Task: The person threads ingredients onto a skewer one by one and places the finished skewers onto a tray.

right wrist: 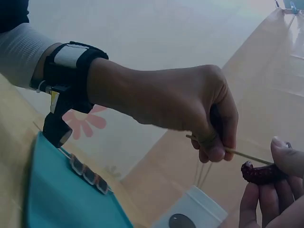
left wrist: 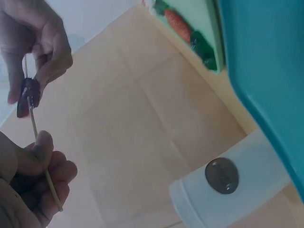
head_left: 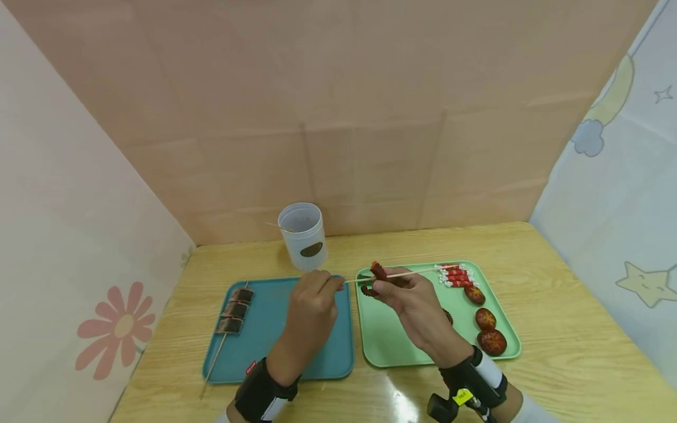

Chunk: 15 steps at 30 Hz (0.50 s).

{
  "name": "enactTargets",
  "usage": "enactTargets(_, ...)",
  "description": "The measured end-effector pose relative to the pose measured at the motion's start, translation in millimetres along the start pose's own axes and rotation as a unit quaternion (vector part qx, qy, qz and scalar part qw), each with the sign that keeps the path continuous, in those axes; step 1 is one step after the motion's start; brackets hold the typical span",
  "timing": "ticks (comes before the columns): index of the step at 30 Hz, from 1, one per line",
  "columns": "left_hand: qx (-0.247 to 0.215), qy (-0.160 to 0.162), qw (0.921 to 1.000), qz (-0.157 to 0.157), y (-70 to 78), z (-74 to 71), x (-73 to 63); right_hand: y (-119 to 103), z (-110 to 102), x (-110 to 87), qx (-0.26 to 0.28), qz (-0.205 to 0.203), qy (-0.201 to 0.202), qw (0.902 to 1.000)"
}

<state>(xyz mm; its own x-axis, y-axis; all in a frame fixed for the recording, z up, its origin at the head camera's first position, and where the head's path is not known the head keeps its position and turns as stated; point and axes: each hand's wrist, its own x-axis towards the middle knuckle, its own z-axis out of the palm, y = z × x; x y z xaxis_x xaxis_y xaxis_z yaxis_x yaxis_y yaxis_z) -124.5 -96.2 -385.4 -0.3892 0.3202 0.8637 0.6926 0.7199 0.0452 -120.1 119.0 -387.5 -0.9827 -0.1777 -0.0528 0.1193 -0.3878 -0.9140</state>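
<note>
In the head view, my left hand (head_left: 314, 308) pinches one end of a thin wooden skewer (head_left: 415, 272) between thumb and fingers. My right hand (head_left: 420, 314) grips a dark red, curled piece like an octopus tentacle (head_left: 378, 271), over the green tray's left part. The skewer runs through or along this piece and on past the right hand. From the right wrist view, the tentacle-like piece (right wrist: 259, 175) shows a bumpy underside, held between thumb and fingertips. The skewer's near end (left wrist: 54, 194) sticks out below the left fingers in the left wrist view.
A green tray (head_left: 381, 352) holds red-and-white wrapped sticks (head_left: 456, 276) and brown scored mushroom caps (head_left: 485, 319). On the blue tray (head_left: 330, 364) lies a loaded skewer of dark pieces (head_left: 233, 317), its handle over the edge. Behind stands a white cup (head_left: 304, 241) with skewers.
</note>
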Motion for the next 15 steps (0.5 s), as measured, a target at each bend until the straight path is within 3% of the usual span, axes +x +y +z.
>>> enactTargets(3,0.002,0.012,0.9999,-0.008,2.6,1.5,5.8,1,10,4.0,0.002,-0.014,0.023,0.9996)
enactTargets(6,-0.004,0.016,0.9997,-0.017,-3.0,-0.4,7.0,-2,14,8.0,-0.024,-0.026,0.020,0.9992)
enactTargets(8,-0.010,0.021,0.9994,-0.025,-7.7,-1.8,5.0,-3,12,8.8,-0.067,-0.030,0.001,0.9973)
enactTargets(10,-0.013,0.027,0.9990,-0.035,-12.6,-3.8,1.6,-4,8,8.9,-0.146,-0.028,-0.020,0.9886)
enactTargets(11,-0.013,0.028,0.9987,-0.040,-15.1,-5.3,-0.5,-5,4,8.6,-0.204,-0.027,-0.031,0.9782)
enactTargets(12,-0.012,0.029,0.9985,-0.045,-17.1,-7.3,-2.4,-6,-1,8.1,-0.270,-0.027,-0.042,0.9616)
enactTargets(13,-0.010,0.031,0.9983,-0.048,-18.9,-9.2,-4.2,-6,-7,7.8,-0.342,-0.031,-0.053,0.9376)
enactTargets(14,-0.007,0.031,0.9981,-0.053,-20.6,-11.2,-5.7,-7,-15,7.6,-0.418,-0.037,-0.058,0.9059)
enactTargets(15,-0.005,0.029,0.9979,-0.057,-22.1,-13.0,-7.1,-7,-24,7.3,-0.492,-0.045,-0.061,0.8670)
